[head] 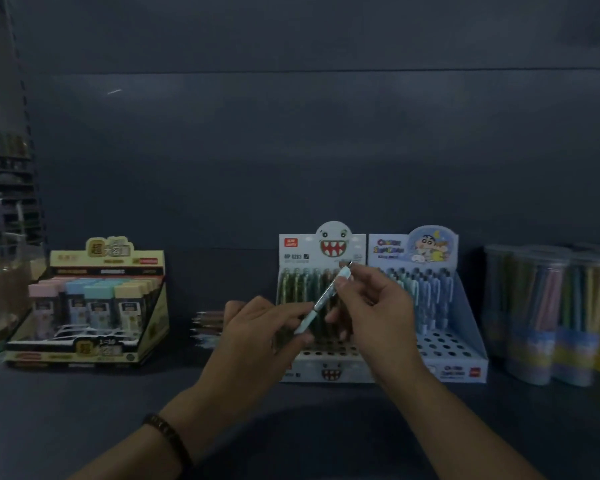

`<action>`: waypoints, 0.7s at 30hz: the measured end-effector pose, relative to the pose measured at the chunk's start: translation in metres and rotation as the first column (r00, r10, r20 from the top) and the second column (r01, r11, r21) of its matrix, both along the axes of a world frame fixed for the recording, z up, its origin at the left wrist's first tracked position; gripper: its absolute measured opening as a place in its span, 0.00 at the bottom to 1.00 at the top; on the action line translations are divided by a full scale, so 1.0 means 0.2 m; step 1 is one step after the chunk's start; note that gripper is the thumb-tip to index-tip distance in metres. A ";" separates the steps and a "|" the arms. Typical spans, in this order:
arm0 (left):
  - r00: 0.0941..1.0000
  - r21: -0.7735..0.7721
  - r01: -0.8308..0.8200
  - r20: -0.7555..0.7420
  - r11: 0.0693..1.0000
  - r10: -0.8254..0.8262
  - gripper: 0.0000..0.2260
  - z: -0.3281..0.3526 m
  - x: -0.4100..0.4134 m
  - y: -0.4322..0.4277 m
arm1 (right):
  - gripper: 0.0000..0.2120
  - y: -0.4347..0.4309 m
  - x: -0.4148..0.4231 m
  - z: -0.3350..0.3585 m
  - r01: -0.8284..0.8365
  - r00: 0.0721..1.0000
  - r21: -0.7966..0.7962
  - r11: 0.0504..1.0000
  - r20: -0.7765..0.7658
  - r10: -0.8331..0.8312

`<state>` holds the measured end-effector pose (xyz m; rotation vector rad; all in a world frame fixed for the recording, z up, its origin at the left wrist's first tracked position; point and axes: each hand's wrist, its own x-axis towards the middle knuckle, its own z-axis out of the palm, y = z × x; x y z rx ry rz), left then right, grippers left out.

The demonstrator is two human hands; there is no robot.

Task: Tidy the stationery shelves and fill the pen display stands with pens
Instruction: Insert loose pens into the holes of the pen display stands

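Nearest, the left hand (257, 330) pinches the lower end of a slim pale-blue plastic pen (321, 301). The right hand (378, 313) pinches its upper end. The pen is held tilted just in front of the grey cardboard monster-face display stand (298, 251) on the dark shelf (118, 410). This looks like the filling step. Next, I judge, the pen must be turned upright and its tip lowered into a free front hole.

Shelf (84, 410) holds three display stands (465, 344), loose pens (207, 327), clear tubs (534, 323).
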<state>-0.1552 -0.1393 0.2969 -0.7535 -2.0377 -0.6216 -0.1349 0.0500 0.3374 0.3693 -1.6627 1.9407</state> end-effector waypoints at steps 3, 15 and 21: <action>1.000 0.067 0.004 -0.021 0.998 -0.002 0.18 0.04 0.04 0.19 | 0.09 0.13 0.03 0.05 0.046 0.997 0.008 0.999 -0.055 -0.046; 0.978 -0.226 0.068 0.209 0.972 -0.020 0.13 -0.04 0.09 0.57 | 0.10 0.63 -0.16 0.09 0.375 0.925 0.318 0.871 -0.187 -0.331; 0.963 -0.305 0.069 0.268 0.950 0.017 0.19 -0.08 0.08 0.57 | 0.10 0.65 -0.22 -0.03 0.386 0.921 0.387 0.837 -0.215 -0.325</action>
